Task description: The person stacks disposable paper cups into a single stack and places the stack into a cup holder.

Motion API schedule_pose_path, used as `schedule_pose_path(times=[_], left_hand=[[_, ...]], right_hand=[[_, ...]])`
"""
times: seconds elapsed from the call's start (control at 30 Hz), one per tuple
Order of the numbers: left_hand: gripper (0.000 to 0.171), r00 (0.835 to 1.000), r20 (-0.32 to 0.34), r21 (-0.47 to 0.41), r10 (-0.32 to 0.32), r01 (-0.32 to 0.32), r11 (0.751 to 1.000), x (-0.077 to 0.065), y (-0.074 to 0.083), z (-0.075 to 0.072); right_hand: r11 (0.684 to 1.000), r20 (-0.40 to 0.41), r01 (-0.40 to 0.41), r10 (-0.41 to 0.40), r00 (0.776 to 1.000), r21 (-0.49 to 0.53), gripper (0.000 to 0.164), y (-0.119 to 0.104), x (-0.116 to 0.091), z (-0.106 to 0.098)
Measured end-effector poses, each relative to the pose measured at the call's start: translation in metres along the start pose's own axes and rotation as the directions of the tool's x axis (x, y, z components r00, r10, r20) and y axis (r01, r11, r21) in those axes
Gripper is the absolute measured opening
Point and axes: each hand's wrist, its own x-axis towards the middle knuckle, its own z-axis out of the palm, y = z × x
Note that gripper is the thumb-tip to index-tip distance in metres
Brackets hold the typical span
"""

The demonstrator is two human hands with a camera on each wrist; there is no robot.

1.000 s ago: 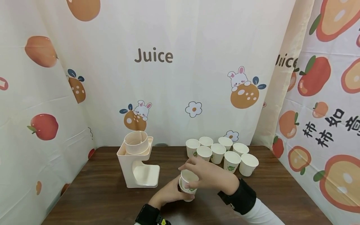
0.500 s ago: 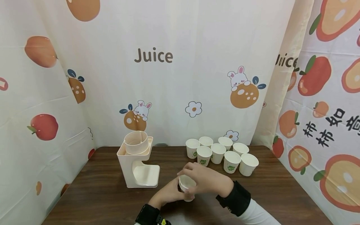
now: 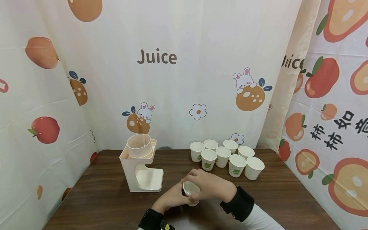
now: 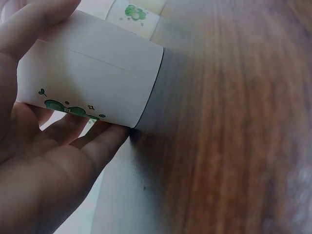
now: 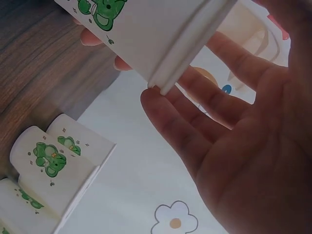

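Nested paper cups (image 3: 191,188) with a doubled rim, held upright at the near part of the brown table (image 3: 100,195), between both hands. Likely light, thin-walled, easy to dent; probably smooth, not too slippery if dry. Best taken by the stiffer rolled rim or low on the wall, no hard squeeze. Gripped round the side by the left hand (image 3: 173,197), thumb and fingers curled. Held about the rim from above by the right hand (image 3: 211,185), fingers bent and spread. Hard to confirm: base touching the table or just off it. Hidden: much of the wall behind fingers, plus depth of nesting. Cut off in the right wrist view: lower end of the cups. Farther out: eight more cups (image 3: 222,158) grouped behind, cream juicer (image 3: 130,174) by the look of it to the left, fruit-print curtain (image 3: 172,89) beyond.
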Motion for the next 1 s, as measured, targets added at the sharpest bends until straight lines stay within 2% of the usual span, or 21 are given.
schedule_pose_path(times=[0.23,0.6,0.83,1.0], left_hand=[[0.062,1.000,-0.004,0.005,-0.019,0.019,1.000,0.000,-0.001,0.000],[0.064,1.000,-0.014,0.025,-0.012,0.012,1.000,0.001,0.000,0.001],[0.070,1.000,0.005,0.029,0.018,-0.018,0.999,0.002,0.001,0.000],[0.073,1.000,-0.015,0.029,0.010,-0.010,1.000,0.002,0.002,0.001]], right_hand=[[1.000,0.013,-0.016,0.016,1.000,0.012,0.045,0.001,-0.001,0.001],[0.999,0.024,-0.027,0.026,0.999,0.029,0.046,0.007,-0.003,0.004],[0.999,-0.012,-0.021,0.021,1.000,0.033,0.045,0.009,-0.007,0.003],[0.998,-0.016,-0.059,0.059,0.998,0.031,0.045,0.011,-0.013,0.001]])
